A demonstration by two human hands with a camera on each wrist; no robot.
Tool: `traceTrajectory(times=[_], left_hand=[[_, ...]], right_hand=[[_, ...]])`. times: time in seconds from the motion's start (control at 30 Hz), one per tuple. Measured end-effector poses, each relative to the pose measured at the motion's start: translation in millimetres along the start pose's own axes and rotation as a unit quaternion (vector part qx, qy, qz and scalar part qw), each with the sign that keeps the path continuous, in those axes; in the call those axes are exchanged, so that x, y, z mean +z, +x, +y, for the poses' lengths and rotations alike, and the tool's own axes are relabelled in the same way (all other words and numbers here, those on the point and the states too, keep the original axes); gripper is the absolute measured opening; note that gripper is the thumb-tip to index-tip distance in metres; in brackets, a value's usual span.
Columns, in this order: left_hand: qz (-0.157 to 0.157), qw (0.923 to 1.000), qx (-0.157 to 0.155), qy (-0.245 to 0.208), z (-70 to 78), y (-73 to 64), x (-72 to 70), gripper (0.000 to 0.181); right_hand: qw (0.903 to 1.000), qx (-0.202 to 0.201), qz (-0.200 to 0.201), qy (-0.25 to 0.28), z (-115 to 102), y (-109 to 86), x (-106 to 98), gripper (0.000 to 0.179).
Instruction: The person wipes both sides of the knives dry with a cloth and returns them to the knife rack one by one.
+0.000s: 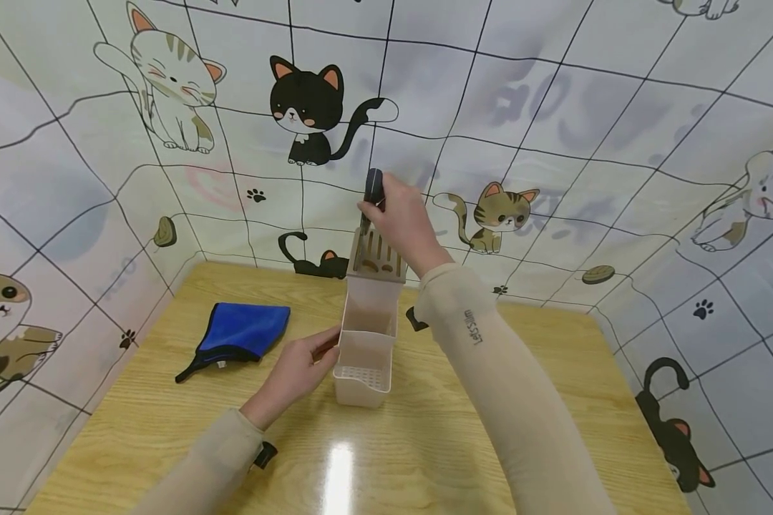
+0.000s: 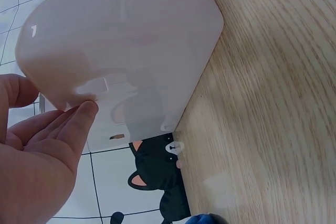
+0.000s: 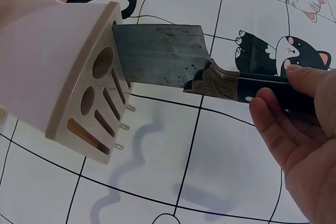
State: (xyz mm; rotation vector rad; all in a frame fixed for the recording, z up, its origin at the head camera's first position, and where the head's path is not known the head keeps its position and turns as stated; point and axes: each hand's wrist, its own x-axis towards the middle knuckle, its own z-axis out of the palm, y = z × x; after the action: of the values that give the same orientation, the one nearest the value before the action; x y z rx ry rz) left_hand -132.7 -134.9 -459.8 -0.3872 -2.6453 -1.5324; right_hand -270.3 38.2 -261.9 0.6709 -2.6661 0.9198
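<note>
A pale plastic knife holder (image 1: 359, 392) stands on the table, with a slotted beige top at its tall back and open compartments in front. My right hand (image 1: 409, 220) grips the dark handle of a cleaver (image 3: 157, 53) above that top. In the right wrist view, part of the broad, stained blade sits inside an end slot and the rest shows outside. At the holder's left side, my left hand (image 1: 296, 370) pinches the edge of its wall between thumb and fingers, as the left wrist view shows (image 2: 52, 142).
A blue cloth with black trim (image 1: 248, 330) lies on the wooden table (image 1: 489, 400) to the left. Behind and on both sides hangs a cat-printed grid sheet (image 1: 554, 107), close behind the holder. The holder's other slots and round holes show no tools.
</note>
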Motion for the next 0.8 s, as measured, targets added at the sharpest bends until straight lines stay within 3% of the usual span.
traceTrajectory(times=[0.33,0.8], left_hand=[[0.001,0.9999,-0.006,-0.016,-1.1,-0.6,0.3,0.046],[0.008,0.9999,-0.001,-0.012,-1.1,-0.2,1.2,0.044]], right_hand=[[0.9989,0.027,-0.038,0.005,3,8.2,7,0.024],[0.9979,0.046,-0.046,0.002,11,13.9,20,0.025]])
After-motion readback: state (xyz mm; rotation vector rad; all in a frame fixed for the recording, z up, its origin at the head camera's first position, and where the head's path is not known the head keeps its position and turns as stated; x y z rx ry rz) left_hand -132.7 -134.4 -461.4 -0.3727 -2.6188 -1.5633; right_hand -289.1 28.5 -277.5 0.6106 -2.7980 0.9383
